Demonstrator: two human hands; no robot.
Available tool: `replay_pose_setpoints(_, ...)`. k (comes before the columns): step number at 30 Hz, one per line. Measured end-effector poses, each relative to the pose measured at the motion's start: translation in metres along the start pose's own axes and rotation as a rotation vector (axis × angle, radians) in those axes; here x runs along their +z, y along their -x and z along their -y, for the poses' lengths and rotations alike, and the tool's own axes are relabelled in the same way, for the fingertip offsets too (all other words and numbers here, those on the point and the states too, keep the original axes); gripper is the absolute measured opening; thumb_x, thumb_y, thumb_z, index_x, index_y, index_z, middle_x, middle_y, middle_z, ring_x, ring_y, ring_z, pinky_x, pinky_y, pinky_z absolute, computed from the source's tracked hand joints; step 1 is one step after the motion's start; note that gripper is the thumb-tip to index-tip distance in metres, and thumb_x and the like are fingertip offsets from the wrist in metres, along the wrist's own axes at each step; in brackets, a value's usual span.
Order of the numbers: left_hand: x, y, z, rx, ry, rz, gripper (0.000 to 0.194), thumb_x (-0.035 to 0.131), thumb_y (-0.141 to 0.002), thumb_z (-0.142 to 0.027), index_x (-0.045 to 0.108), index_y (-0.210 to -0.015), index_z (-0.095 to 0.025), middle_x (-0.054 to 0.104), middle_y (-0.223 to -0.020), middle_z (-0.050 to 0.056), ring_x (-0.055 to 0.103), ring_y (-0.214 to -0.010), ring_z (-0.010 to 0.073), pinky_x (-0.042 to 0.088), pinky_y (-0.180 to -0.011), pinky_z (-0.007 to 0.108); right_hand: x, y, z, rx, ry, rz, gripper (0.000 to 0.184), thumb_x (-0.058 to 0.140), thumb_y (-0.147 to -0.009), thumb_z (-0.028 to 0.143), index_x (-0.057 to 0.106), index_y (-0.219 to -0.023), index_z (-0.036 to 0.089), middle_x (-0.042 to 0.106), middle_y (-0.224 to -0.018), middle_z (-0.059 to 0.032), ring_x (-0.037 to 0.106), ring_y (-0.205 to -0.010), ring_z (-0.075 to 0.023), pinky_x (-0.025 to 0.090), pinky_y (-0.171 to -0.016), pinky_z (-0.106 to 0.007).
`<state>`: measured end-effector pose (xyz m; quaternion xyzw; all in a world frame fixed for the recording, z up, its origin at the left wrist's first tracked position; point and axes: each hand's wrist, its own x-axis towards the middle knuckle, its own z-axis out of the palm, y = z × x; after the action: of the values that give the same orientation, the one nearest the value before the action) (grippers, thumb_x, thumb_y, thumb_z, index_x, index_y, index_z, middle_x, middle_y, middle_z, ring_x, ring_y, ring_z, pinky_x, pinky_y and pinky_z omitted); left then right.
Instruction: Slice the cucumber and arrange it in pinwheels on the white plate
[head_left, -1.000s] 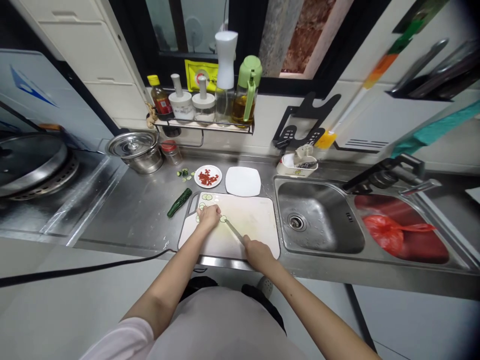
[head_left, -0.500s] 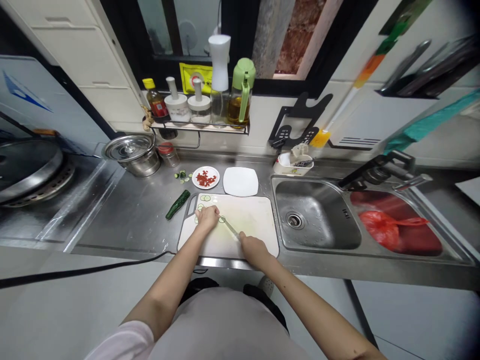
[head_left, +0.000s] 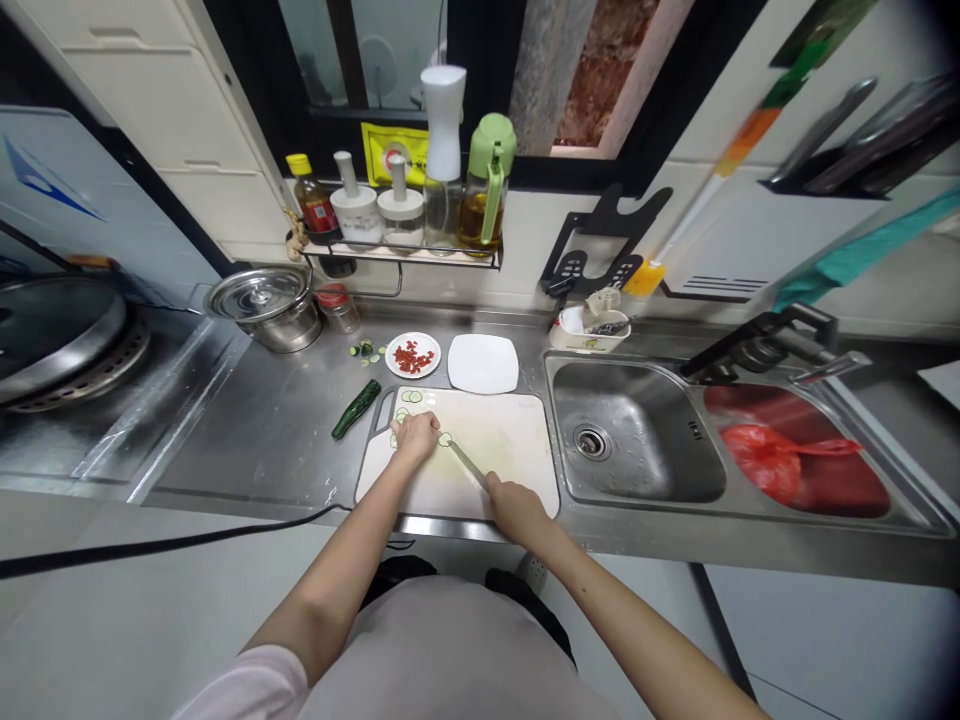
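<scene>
2 hands [head_left: 519,508], 1 knife [head_left: 468,464], 1 cutting board [head_left: 517,450], 1 cucumber [head_left: 356,409], 2 plates [head_left: 483,364], 2 sink basins [head_left: 630,450], 5 containers [head_left: 403,208] up on rack [head_left: 375,250], 1 steel pot [head_left: 289,330], 1 red bag [head_left: 761,462], slices [head_left: 412,397] partly covered so no solid count lol

a kitchen, shown by the double sink [head_left: 637,480], lidded steel pot [head_left: 289,330] and rack of seasoning bottles [head_left: 311,205].

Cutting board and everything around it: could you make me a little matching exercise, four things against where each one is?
Things:
1. Knife
2. Dark green cucumber
3. Small red pieces
4. Red plastic bag

Places:
A. In the right-hand sink basin
B. On the round white plate
C. In the person's right hand
D. On the counter, left of the cutting board

Pairs: 1-C, 2-D, 3-B, 4-A
</scene>
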<state>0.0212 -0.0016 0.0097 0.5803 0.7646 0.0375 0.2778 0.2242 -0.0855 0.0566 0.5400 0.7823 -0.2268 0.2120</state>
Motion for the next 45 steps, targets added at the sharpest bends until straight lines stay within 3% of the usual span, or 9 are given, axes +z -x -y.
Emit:
replay_pose_setpoints(6,-0.001,0.001,-0.001,-0.002,-0.008,-0.001,0.010,0.057,-0.081,-0.029,0.065,-0.086,-0.026,0.073,-0.096,0.004,0.056,-0.108,0.0273,0.029,-0.092,0.043,-0.009,-0.006,0.010,-0.010,0.004,-0.022,0.033,0.034,-0.090,0.006,0.047,-0.119,0.013,0.069,-0.101,-0.0172,0.067,-0.097,-0.0261,0.049,-0.075,-0.034)
replay_pose_setpoints(15,-0.002,0.003,-0.002,0.010,-0.036,-0.013,0.010,0.058,-0.080,-0.031,0.065,-0.085,-0.027,0.073,-0.097,0.004,0.057,-0.107,0.0277,0.030,-0.092,0.043,-0.003,-0.004,0.010,-0.019,0.002,-0.089,0.033,0.034,-0.088,0.004,0.048,-0.117,0.012,0.069,-0.097,-0.0164,0.068,-0.095,-0.0257,0.050,-0.075,-0.034)
replay_pose_setpoints(33,0.001,0.005,-0.002,-0.001,-0.040,-0.027,0.011,0.056,-0.082,-0.030,0.065,-0.089,-0.028,0.073,-0.096,0.004,0.056,-0.109,0.0269,0.028,-0.092,0.042,0.007,0.017,-0.004,0.023,-0.022,-0.018,0.037,0.041,-0.086,0.007,0.047,-0.122,0.013,0.069,-0.100,-0.0172,0.067,-0.097,-0.0271,0.046,-0.074,-0.033)
replay_pose_setpoints(40,0.003,0.016,-0.002,0.017,-0.025,-0.064,0.019,0.048,-0.087,-0.029,0.066,-0.094,-0.028,0.071,-0.100,0.006,0.054,-0.110,0.0280,0.029,-0.090,0.043,0.011,0.016,-0.019,0.100,-0.143,-0.135,0.029,0.033,-0.095,0.020,0.045,-0.121,0.015,0.070,-0.094,-0.0132,0.067,-0.089,-0.0254,0.039,-0.068,-0.030)
replay_pose_setpoints(45,0.013,0.026,-0.004,0.074,-0.029,-0.108,0.024,0.057,-0.083,-0.037,0.065,-0.103,-0.026,0.067,-0.110,0.007,0.051,-0.113,0.0296,0.028,-0.093,0.045,0.007,0.003,-0.025,0.206,-0.224,-0.216,0.035,0.032,-0.096,0.022,0.039,-0.129,0.017,0.069,-0.094,-0.0110,0.067,-0.088,-0.0228,0.035,-0.068,-0.028)
